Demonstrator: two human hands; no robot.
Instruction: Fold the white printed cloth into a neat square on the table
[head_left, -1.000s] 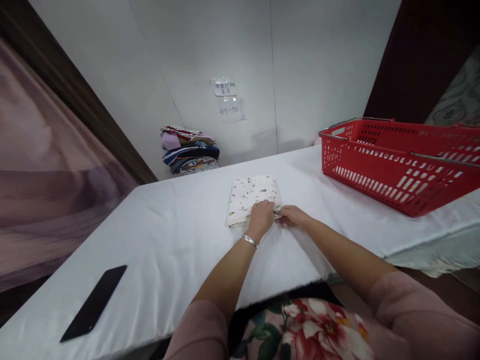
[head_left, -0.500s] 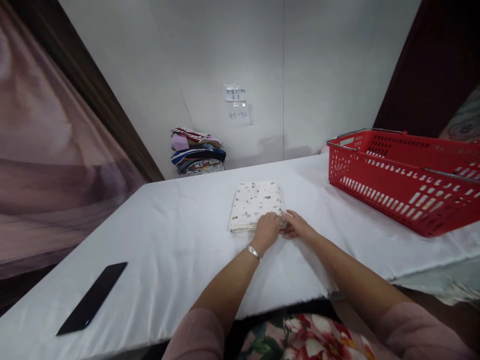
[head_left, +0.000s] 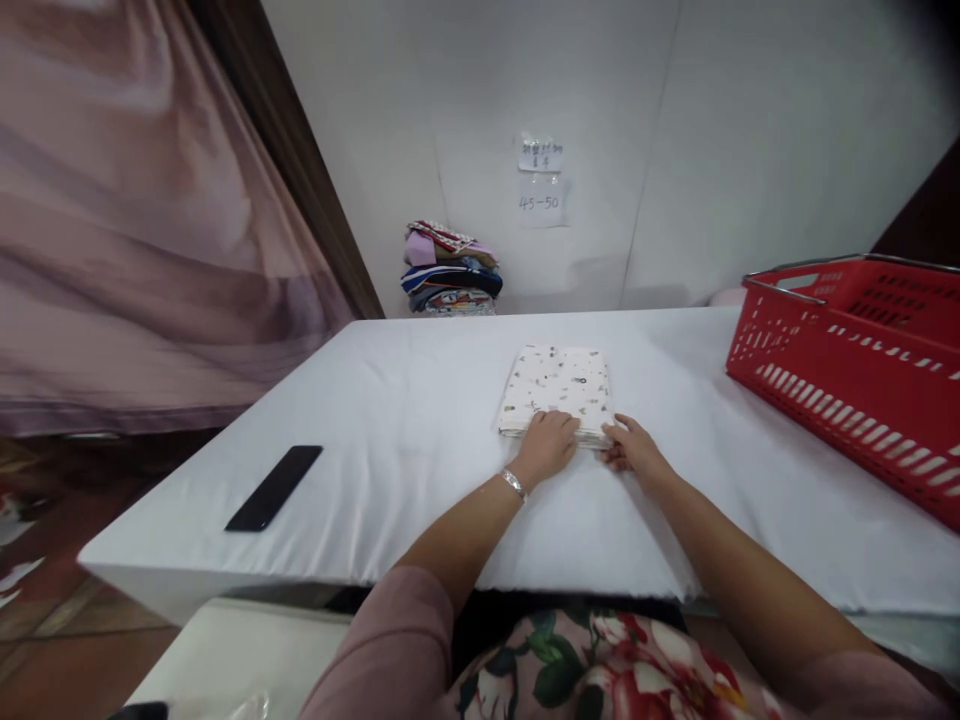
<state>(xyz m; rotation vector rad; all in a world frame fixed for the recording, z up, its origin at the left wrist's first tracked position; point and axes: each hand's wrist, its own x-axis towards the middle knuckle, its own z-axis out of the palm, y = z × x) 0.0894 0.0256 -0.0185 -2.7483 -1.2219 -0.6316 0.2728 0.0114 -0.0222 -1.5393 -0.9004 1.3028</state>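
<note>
Here, at the near edge of a table draped in white cloth (head_left: 420,420), a person in pink sleeves and a floral garment reaches forward with both bare arms. The left hand (head_left: 549,445), a silver bracelet (head_left: 514,484) at its wrist, rests palm down with fingers laid loosely together on the near edge of a small folded white cloth printed with tiny dark motifs (head_left: 559,385). The right hand (head_left: 628,447) sits just beside it, fingertips curled against the cloth's near right corner; whether it pinches the fabric or merely touches it cannot be told. The folded cloth lies flat near the middle of the table, square to the person. A flat black phone (head_left: 274,487) lies well apart near the table's left edge. A red slotted plastic basket with metal handles (head_left: 847,345) stands on the table's right side. Beyond the far edge, a stack of folded multicoloured fabrics (head_left: 450,268) sits against the white wall, beneath two small paper notes (head_left: 540,178). A mauve curtain (head_left: 142,210) hangs at left.
</note>
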